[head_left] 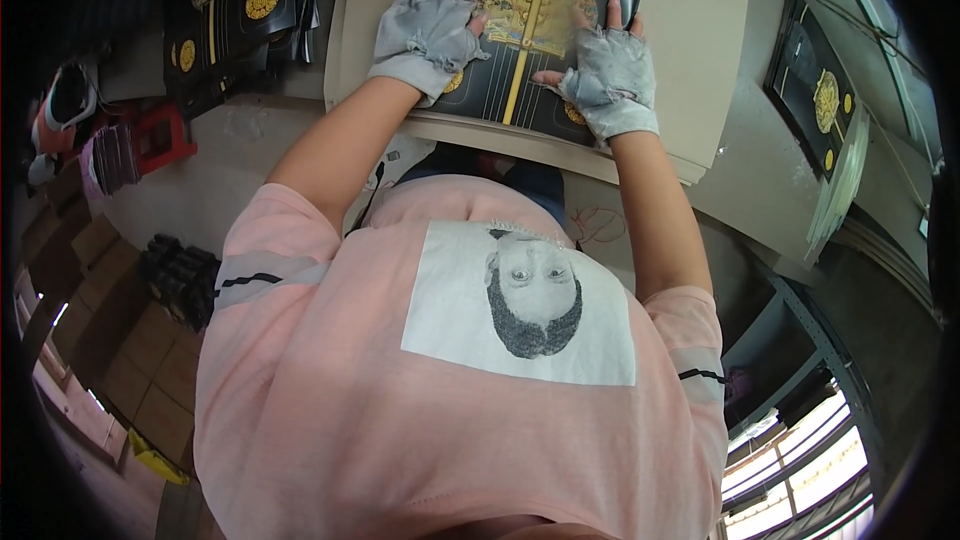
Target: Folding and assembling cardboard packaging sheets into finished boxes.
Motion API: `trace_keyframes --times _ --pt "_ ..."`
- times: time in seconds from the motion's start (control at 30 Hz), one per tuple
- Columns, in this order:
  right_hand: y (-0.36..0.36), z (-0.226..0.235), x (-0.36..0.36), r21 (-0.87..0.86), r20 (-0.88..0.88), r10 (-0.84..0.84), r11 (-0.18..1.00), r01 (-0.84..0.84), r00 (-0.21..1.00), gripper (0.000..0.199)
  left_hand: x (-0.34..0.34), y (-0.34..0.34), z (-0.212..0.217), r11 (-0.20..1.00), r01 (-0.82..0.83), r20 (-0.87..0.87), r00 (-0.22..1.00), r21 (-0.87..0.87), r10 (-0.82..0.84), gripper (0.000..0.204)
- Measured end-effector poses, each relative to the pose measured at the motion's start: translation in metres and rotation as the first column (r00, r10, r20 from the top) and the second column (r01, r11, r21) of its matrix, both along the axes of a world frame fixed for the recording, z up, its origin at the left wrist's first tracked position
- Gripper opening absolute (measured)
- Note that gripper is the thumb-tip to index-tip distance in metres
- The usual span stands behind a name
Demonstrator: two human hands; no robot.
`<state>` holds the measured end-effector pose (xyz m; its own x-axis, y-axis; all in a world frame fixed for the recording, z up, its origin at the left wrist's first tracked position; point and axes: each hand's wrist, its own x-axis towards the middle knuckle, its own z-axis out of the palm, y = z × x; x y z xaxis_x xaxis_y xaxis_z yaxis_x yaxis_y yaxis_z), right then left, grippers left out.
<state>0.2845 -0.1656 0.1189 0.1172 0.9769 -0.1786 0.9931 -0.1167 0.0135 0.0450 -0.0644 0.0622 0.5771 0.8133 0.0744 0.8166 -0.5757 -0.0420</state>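
A glossy black printed sheet [490, 90] with gold bands and a round coloured motif lies on a beige board [690, 40] in front of me. My left hand [428, 35], in a grey fingerless glove, rests flat on the sheet's left edge with its fingers stretched out. On the right side of the sheet lies my right hand [610, 75], gloved the same way, its thumb pointing inward and its fingers apart. Neither hand grips anything. The far edge of the sheet runs out of view at the top.
Similar black and gold sheets are stacked [240, 10] at the left and more lie in a pile [820, 90] at the right. A red stool-like plastic piece [165, 140] stands at the left. Cartons [160, 395] are on the floor at lower left.
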Motion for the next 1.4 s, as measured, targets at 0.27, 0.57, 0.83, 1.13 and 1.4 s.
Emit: trace_keyframes --times 0.27,0.57,0.83,1.13,1.4 --pt "-0.001 0.002 0.001 0.002 -0.004 0.040 0.999 -0.040 0.999 0.112 0.017 -0.005 0.038 0.888 0.424 -0.048 0.897 -0.179 -0.439 0.064" --pt "-0.007 0.001 0.001 -0.023 -0.015 0.009 1.000 -0.009 1.000 0.107 0.016 -0.004 0.034 0.821 0.526 -0.029 0.838 -0.222 -0.544 0.070" --pt "-0.029 -0.024 0.018 0.170 -0.122 0.039 0.985 -0.018 0.992 0.087 0.019 0.000 0.037 0.808 0.518 -0.019 0.839 -0.281 -0.544 0.070" --pt "0.075 -0.023 0.071 0.118 -0.002 0.031 0.993 -0.031 1.000 0.074 0.025 0.006 0.042 0.786 0.486 -0.004 0.850 -0.383 -0.527 0.068" --pt "0.205 0.012 0.115 0.328 -0.357 0.162 0.944 -0.039 0.920 0.072 0.018 0.003 0.036 0.761 0.446 0.056 0.876 -0.472 -0.478 0.069"
